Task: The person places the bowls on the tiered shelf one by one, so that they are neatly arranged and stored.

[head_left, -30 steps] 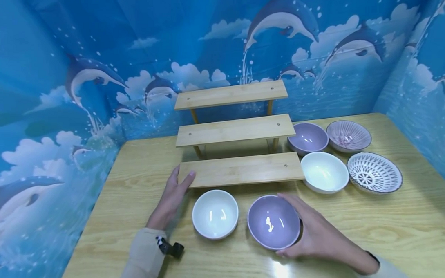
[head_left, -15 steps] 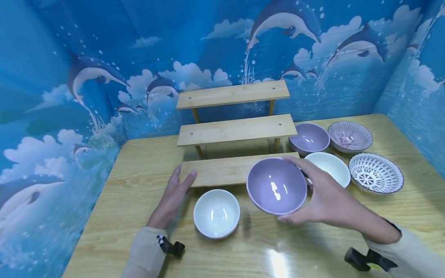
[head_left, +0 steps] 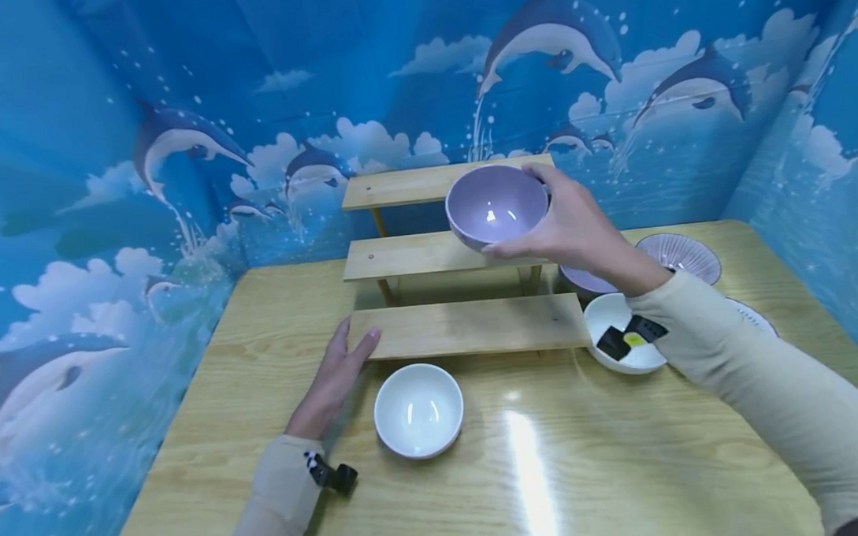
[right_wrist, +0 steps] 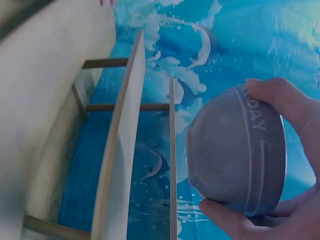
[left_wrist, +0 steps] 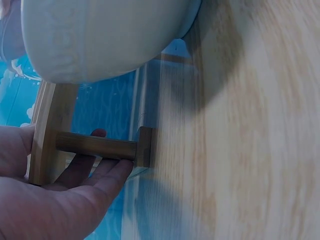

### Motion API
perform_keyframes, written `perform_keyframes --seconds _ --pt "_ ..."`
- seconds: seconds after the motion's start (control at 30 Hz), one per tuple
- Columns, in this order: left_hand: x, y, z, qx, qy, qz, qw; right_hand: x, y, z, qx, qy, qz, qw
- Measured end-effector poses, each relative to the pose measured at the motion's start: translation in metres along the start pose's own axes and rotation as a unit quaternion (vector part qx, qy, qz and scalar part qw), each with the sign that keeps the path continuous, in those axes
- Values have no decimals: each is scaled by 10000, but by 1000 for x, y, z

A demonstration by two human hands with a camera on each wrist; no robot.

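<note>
My right hand [head_left: 576,223] holds a purple bowl [head_left: 494,206] by its side, up in the air before the upper boards of a three-tier wooden shelf [head_left: 466,327]. In the right wrist view, raised letters show on the bowl's outside [right_wrist: 225,145], and it is apart from the boards. My left hand [head_left: 333,374] grips the left end of the lowest board, its thumb on top. In the left wrist view, the fingers [left_wrist: 107,182] reach under the board beside a short wooden leg [left_wrist: 97,145]. A white bowl [head_left: 418,411] stands on the table in front of the shelf.
Right of the shelf stand another white bowl [head_left: 634,359], a second purple bowl [head_left: 578,282], a ribbed purple bowl [head_left: 684,255] and a patterned bowl [head_left: 753,317], partly hidden by my right arm. A blue dolphin-print sheet [head_left: 394,80] hangs behind the table [head_left: 620,466].
My right hand has lifted the purple bowl off the table and carried it up and away from me, past the lowest board. The left hand has stayed on the shelf.
</note>
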State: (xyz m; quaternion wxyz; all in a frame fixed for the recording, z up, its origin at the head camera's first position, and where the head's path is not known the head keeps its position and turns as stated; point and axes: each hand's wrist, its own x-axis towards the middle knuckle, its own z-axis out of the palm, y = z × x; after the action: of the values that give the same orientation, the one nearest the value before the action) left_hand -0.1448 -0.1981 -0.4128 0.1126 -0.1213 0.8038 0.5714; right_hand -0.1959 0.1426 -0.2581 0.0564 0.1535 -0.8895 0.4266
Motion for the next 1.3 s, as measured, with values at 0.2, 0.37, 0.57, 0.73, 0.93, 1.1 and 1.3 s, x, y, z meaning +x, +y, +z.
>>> perform_keyframes --seconds 0.2,0.37,0.57,0.73,0.93,1.1,1.3 --pt "0 0 1 -7 13 64 10000 39 -2 6 422 54 552 9976" --pt "1 0 1 -19 23 39 10000 62 -3 12 548 36 833 9950" --pt "1 1 1 -30 19 23 10000 84 -4 27 451 15 898 9949" --pt "0 2 1 -63 6 0 10000 97 -8 41 490 11 845 9952" --pt "1 2 1 -11 6 67 10000 107 -11 57 887 73 720 9934" --pt "1 2 1 38 12 -9 10000 113 -11 69 1097 223 444 9927" --pt "1 2 0 65 -16 -53 10000 119 -12 76 1222 344 434 9910"
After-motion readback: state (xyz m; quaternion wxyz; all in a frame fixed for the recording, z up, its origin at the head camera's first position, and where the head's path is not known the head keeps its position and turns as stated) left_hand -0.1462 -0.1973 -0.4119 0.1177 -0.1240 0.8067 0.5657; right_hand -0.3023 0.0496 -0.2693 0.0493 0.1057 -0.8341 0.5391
